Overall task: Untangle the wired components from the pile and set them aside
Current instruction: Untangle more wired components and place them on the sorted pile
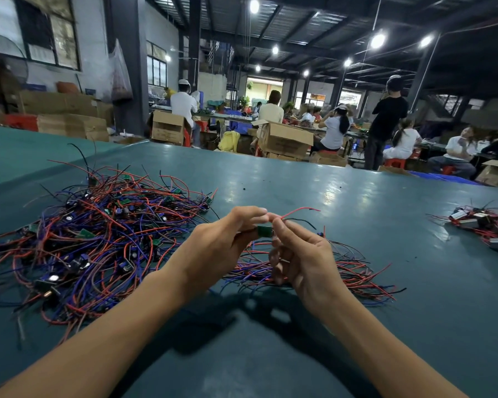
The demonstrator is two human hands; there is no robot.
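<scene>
Grip: the left hand (213, 248) is pinching a wired component (264, 231) between thumb and forefinger at the centre of the frame, holding it raised over the table. The right hand (302, 254) is meeting it from the other side, forefinger on the small green board and the other fingers curling toward the palm. It appears to be pinching the board too, though its thumb is hidden.
Leads: a red wire (299, 210) and a black wire (302, 221) are trailing from the component toward the right, their ends hanging free in the air.
Table: the teal table (342, 340) is stretching under both forearms and carrying their shadow at lower centre.
Sorted bundle: a loose bundle (354, 271) of red, blue and black wires is lying on the table just behind the right hand, right of centre, its strands running roughly one way.
Pile: the tangled pile (98, 231) is spreading across the left half of the frame, near the left hand, with small green boards and dark parts showing among red, blue and black wires.
Far heap: a smaller heap (483, 225) of red-wired, boxy parts is sitting at the right edge, well apart from both hands.
Background: cardboard boxes (285, 139) are standing past the table's far edge. Beyond them, people (334, 130) are sitting at benches across the upper centre and right.
</scene>
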